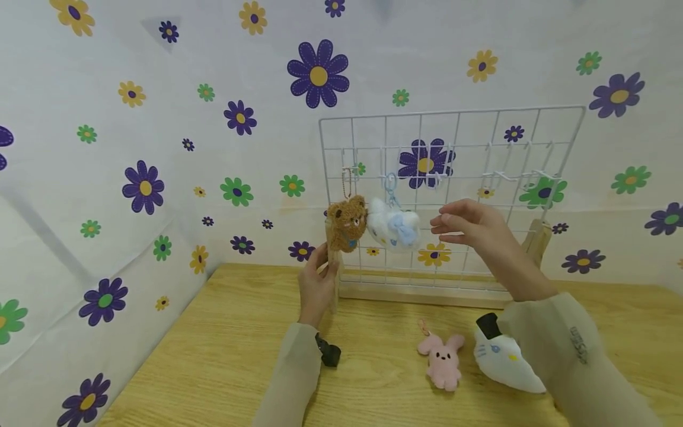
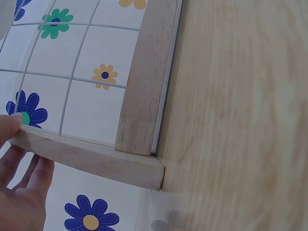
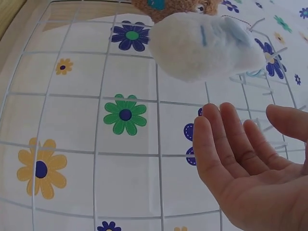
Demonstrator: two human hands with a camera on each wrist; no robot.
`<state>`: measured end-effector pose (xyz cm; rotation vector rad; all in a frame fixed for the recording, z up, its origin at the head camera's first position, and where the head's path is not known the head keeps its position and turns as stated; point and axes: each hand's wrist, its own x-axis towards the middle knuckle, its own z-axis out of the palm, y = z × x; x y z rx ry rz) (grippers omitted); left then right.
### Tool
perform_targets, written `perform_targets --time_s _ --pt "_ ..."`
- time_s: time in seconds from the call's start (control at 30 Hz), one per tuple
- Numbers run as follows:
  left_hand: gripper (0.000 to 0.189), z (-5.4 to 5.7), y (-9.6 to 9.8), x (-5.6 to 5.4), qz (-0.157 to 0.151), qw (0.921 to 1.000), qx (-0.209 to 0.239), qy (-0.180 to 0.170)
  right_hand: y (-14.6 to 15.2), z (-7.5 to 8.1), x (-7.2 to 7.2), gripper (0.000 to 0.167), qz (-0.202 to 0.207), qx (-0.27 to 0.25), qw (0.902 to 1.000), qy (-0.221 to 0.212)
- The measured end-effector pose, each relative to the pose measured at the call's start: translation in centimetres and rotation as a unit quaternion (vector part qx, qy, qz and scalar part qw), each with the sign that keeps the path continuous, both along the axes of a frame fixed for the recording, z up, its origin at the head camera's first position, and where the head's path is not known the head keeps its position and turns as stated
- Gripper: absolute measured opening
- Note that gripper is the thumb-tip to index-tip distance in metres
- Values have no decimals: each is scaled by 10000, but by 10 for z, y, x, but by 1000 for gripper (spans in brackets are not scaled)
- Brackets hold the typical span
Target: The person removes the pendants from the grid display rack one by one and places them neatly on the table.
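Where the pale wooden tabletop comes nearest, a white plush wearing a black hat lies partly behind the right sleeve, its long axis slanting away leftward to the hat. To its left, a pink plush points its ears toward the far edge and its feet toward the near one. A small dark object sits beside the left sleeve.

Farther in, the left hand has its grip closed on the wooden upright of a wire rack, thumb opposite fingers; the post stands upright near the tabletop's far left corner. From the rack hang a brown bear, head up, face turned right, and a white-and-blue plush, its long axis nearly level, bow at the right end. The right hand's grip is loosely spread, just beside that plush and holding nothing. Behind everything, white flower-printed cloth covers the back and left.
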<state>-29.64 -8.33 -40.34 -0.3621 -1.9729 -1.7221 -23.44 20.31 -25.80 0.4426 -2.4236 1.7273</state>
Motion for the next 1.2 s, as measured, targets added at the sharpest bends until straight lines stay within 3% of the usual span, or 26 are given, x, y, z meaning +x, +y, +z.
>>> perform_targets --time_s 0.5,0.83,1.2 --pt "42 -2 -1 -3 12 10000 2 24 -18 12 -10 28 -32 -481 9988 120" --pt "42 -1 -1 -2 -32 9999 -1 155 -30 21 -15 39 -129 -209 9997 25" --pt "43 -1 -1 -3 -48 10000 39 52 -44 27 -21 39 -40 -437 9990 -86"
